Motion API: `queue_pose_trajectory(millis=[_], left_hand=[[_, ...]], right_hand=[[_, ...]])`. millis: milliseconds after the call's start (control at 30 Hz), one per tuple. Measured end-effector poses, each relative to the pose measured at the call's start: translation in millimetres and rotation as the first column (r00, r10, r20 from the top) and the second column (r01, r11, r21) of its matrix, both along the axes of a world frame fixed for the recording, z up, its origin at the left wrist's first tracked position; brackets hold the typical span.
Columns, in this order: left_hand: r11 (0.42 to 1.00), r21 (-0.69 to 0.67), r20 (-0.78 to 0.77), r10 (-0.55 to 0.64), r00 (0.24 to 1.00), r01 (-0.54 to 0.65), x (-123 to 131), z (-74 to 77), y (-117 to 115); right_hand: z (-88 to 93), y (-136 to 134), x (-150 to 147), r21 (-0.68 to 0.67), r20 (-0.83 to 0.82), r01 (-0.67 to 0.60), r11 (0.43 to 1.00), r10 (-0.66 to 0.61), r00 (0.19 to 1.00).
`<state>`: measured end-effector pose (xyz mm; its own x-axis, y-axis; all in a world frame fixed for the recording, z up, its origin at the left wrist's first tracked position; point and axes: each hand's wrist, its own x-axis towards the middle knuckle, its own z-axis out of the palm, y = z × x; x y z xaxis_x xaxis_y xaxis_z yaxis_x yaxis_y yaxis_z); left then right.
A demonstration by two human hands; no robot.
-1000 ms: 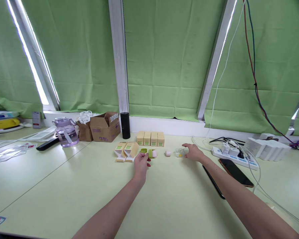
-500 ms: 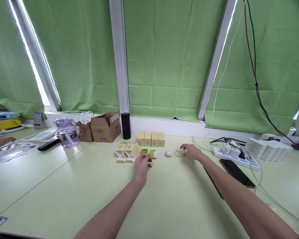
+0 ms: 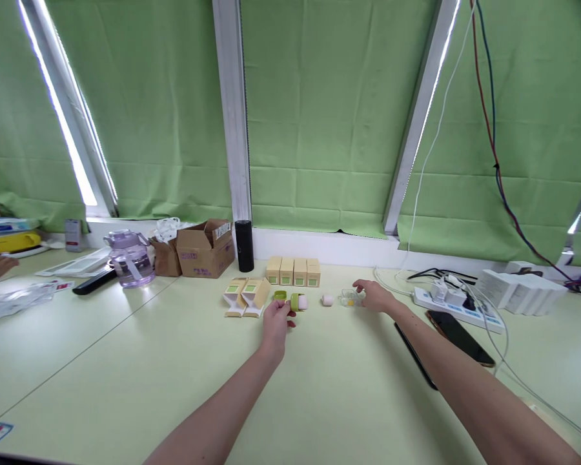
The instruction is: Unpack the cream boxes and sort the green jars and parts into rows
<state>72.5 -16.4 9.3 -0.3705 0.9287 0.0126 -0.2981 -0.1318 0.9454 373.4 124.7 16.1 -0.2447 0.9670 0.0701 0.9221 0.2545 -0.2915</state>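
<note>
Left hand (image 3: 275, 318): stretched forward, pinched a green-and-pink pot (image 3: 300, 302).
Pot: lay sideways beside the green cap (image 3: 280, 294), long way left-to-right, pink end pointing right.
Right hand (image 3: 376, 297): at the clear tray (image 3: 348, 298) (couldn't tell its grip).

We find one pale table (image 3: 314, 394), with a straight seam crossing its left part. Towards the back we record four small tan cartons (image 3: 293, 272) standing in a row; nearer and to their left, two opened cartons (image 3: 245, 297) lie side by side. Just right of these rests a green piece (image 3: 280, 295). Farther right we note a small pink piece (image 3: 327, 299) and a clear tray (image 3: 347, 298), near each other, not touching. At back left stand a black cylinder (image 3: 244, 246), a cardboard box (image 3: 204, 256) and a purple jug (image 3: 130, 258). At right we list a white power strip (image 3: 445, 309), a dark phone (image 3: 459, 338) and white boxes (image 3: 523, 292).
</note>
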Motion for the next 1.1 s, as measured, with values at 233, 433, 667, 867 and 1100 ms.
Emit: queue_pose_trajectory(millis=[233,433,667,867,1100], left_hand=[[0.998,-0.012,0.058,-0.064,0.996,0.065,2,-1.0,-1],[0.986,-0.033,0.145,-0.156,0.977,0.163,3,-2.2,1],[0.970,-0.012,0.162,-0.239,0.957,0.244,8,1.2,-4],[0.951,0.003,0.121,-0.307,0.944,0.309,13,1.6,-7],[0.943,0.019,0.041,-0.331,0.943,0.331,12,8.1,-11]], right_hand=[[16.4,-21,-11,0.145,-0.014,-0.003,0.989,0.005,1.000],[28.7,-72,-63,0.507,-0.219,-0.091,0.857,0.230,0.948],[11.9,-146,-119,0.686,-0.283,-0.246,0.685,0.563,0.777],[-0.2,-150,-119,0.598,-0.405,-0.256,0.759,0.563,0.721],[-6.9,-145,-121,0.252,-0.909,-0.183,0.950,0.298,0.291]])
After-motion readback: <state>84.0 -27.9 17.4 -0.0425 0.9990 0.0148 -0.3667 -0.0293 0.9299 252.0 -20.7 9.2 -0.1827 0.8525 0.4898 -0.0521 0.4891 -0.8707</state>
